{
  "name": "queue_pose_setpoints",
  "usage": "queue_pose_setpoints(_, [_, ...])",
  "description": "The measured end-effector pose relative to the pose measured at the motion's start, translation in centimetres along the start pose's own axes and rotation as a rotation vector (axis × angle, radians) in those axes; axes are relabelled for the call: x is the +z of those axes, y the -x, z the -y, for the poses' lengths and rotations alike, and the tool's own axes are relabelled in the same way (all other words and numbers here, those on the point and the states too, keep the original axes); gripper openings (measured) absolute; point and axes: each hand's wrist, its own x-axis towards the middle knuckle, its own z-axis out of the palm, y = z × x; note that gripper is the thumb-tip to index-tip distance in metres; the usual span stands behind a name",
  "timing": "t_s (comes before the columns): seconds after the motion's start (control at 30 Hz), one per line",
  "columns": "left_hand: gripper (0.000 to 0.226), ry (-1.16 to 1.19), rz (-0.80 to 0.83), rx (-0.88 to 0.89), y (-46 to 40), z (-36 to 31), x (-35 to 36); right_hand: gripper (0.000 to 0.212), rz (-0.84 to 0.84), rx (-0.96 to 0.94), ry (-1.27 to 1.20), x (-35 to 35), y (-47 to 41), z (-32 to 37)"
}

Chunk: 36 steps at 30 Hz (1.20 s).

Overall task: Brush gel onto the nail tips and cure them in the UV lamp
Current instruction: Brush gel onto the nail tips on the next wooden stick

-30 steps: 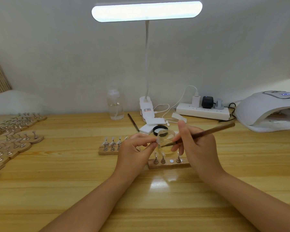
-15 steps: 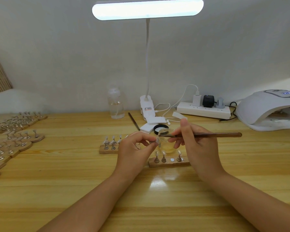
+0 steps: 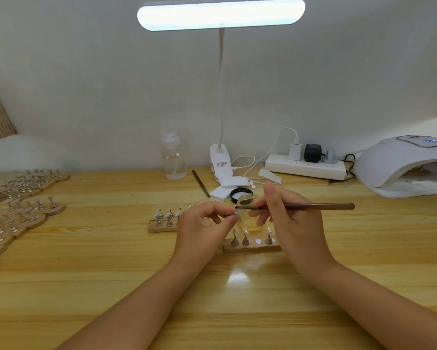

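My left hand point(image 3: 202, 224) pinches a small nail tip on its stand point(image 3: 235, 213) between thumb and fingers. My right hand point(image 3: 292, 218) grips a brown brush point(image 3: 313, 206) lying level, its bristle end touching that nail tip. Behind the hands stands a clear gel jar point(image 3: 249, 198), partly hidden. Below them a wooden holder point(image 3: 252, 247) carries three nail tips on stands and one bare metal disc. The white UV lamp point(image 3: 404, 168) sits at the far right with its display lit.
A second wooden holder point(image 3: 161, 224) with nail tips lies left of my hands. Several more holders point(image 3: 22, 210) crowd the left edge. A clear bottle point(image 3: 173, 160), desk lamp base point(image 3: 220, 162), spare brush point(image 3: 201, 183), black lid point(image 3: 241, 193), white pads and power strip point(image 3: 305, 168) line the back.
The brush handle dropped from pointing up-right to level, and its tip moved from below the jar up onto the nail tip held in my left hand.
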Motion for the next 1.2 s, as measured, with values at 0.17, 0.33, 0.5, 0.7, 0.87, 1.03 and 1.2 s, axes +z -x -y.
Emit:
queue_pose_setpoints(0.17, [0.023,-0.014,-0.005,-0.004,-0.02,0.01,0.02,0.043,-0.028,0.002,-0.048,-0.12,0.03,0.15])
queue_pose_setpoints(0.33, [0.02,-0.017,0.0,-0.01,-0.02,0.01,0.03,0.038,-0.018,0.008,0.004,-0.08,-0.07,0.06])
queue_pose_setpoints(0.5, [0.019,-0.02,-0.006,-0.018,-0.01,0.1,0.0,0.043,-0.014,0.033,-0.061,-0.06,0.13,0.15])
queue_pose_setpoints(0.7, [0.022,0.006,-0.01,0.006,0.01,0.05,0.04,0.036,0.043,0.009,0.005,-0.05,0.05,0.14])
queue_pose_setpoints(0.87, [0.026,0.044,-0.018,0.006,-0.04,0.12,0.03,0.043,-0.019,0.01,-0.034,-0.28,0.1,0.29])
queue_pose_setpoints(1.03, [0.028,0.058,-0.002,0.026,-0.01,0.06,0.08,0.037,-0.008,-0.012,-0.036,-0.18,0.01,0.51])
queue_pose_setpoints(1.2, [0.024,0.056,0.021,0.012,0.0,0.14,0.11,0.044,-0.031,0.036,-0.022,-0.31,-0.03,0.3])
